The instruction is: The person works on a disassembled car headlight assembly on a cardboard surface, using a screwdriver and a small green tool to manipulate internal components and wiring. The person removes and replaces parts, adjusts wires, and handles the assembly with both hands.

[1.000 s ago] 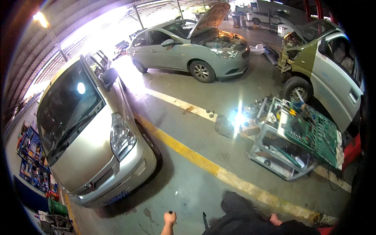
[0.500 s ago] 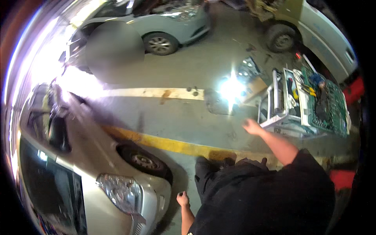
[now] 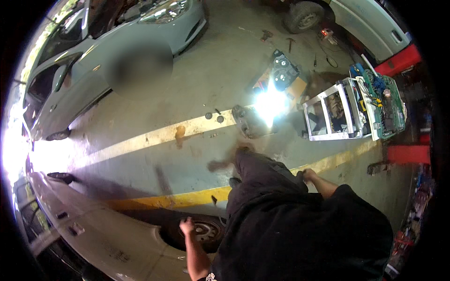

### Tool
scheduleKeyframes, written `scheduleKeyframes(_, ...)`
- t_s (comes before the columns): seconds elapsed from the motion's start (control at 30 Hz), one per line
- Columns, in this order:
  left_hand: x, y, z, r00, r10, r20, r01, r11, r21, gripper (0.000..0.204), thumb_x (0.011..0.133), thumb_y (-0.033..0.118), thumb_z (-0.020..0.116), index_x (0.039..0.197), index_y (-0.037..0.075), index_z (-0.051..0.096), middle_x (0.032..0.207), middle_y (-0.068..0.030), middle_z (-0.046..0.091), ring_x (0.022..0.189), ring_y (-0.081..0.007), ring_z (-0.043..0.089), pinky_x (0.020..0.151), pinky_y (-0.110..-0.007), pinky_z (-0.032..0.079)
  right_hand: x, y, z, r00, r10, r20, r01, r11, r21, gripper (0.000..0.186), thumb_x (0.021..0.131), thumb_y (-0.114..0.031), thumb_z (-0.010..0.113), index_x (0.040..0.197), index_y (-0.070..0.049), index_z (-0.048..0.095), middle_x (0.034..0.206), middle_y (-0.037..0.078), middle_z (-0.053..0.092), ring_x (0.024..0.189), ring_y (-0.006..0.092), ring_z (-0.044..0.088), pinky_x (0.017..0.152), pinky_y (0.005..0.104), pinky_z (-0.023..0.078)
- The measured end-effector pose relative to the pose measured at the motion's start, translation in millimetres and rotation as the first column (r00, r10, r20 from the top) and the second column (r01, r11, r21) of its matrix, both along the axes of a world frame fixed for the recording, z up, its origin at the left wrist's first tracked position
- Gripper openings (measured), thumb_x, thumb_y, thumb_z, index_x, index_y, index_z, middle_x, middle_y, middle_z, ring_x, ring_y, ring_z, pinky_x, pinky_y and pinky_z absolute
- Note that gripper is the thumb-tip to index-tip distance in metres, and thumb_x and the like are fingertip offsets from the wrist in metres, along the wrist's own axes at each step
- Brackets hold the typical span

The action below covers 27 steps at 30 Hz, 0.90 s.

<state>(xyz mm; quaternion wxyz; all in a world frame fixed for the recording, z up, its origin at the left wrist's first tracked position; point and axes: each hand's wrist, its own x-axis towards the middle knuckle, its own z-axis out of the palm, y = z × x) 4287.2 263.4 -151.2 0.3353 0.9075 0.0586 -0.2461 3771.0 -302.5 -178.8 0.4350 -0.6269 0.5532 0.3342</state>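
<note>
My left hand (image 3: 187, 225) is closed beside the dark tyre and steel wheel (image 3: 202, 233) of the silver vehicle (image 3: 112, 234); whatever is inside the fingers is too small to make out. My right hand (image 3: 310, 176) hangs at the side of my dark trousers (image 3: 258, 175), fingers curled, their contents hidden. My black shirt fills the bottom centre, and one leg reaches forward over the painted floor.
An aluminium trolley (image 3: 323, 133) carries a green socket case (image 3: 391, 112). Beyond my feet lie dark metal parts (image 3: 284, 72), cardboard (image 3: 297, 88) and tools (image 3: 290, 44). A grey sedan (image 3: 93, 51), a van (image 3: 361, 23) and red lift parts (image 3: 405, 153) surround me.
The view has tilted down and turned, and my legs have moved forward along the silver vehicle. My right hand, raised half a second ago, has dropped beside my trousers.
</note>
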Motion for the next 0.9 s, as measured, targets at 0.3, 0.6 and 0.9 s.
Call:
scheduleKeyframes(0.3, 370, -178, 33, 0.851, 0.291, -0.436, -0.481, 0.766, -0.426, 0.011, 0.089, 0.015, 0.065, 0.093, 0.005, 0.068, 0.076, -0.011, 0.067, 0.066, -0.0244, 0.062, 0.053, -0.041, 0.05, 172, -57, -33, 0.426, -0.731, 0.532, 0.758, 0.61, 0.231, 0.016, 0.083, -0.015, 0.063, 0.086, -0.001, 0.069, 0.074, 0.013, 0.067, 0.061, 0.0243, 0.065, 0.052, 0.0392, 0.049)
scheduleKeyframes(0.6, 536, -479, -30, -0.463, -0.88, -0.104, 0.708, -0.438, 0.554, 0.023, 0.088, 0.029, 0.059, 0.074, 0.014, 0.07, 0.069, -0.0068, 0.067, 0.063, -0.0203, 0.062, 0.06, -0.04, 0.049, 512, -220, 186, 0.574, -0.262, 0.776, 0.557, 0.82, -0.135, 0.042, 0.093, -0.036, 0.06, 0.121, -0.006, 0.064, 0.111, 0.022, 0.069, 0.102, 0.0347, 0.068, 0.088, 0.0463, 0.053)
scheduleKeyframes(0.9, 731, -960, 31, -0.186, -0.976, -0.111, 0.931, -0.211, 0.297, 0.029, 0.088, 0.028, 0.067, 0.094, -0.001, 0.069, 0.077, -0.0092, 0.065, 0.064, -0.0211, 0.057, 0.06, -0.04, 0.046, 541, -17, 45, -0.772, -0.558, 0.304, 0.498, -0.829, -0.255, 0.014, 0.088, -0.016, 0.061, 0.08, -0.004, 0.06, 0.068, 0.01, 0.056, 0.057, 0.0212, 0.057, 0.05, 0.0371, 0.048)
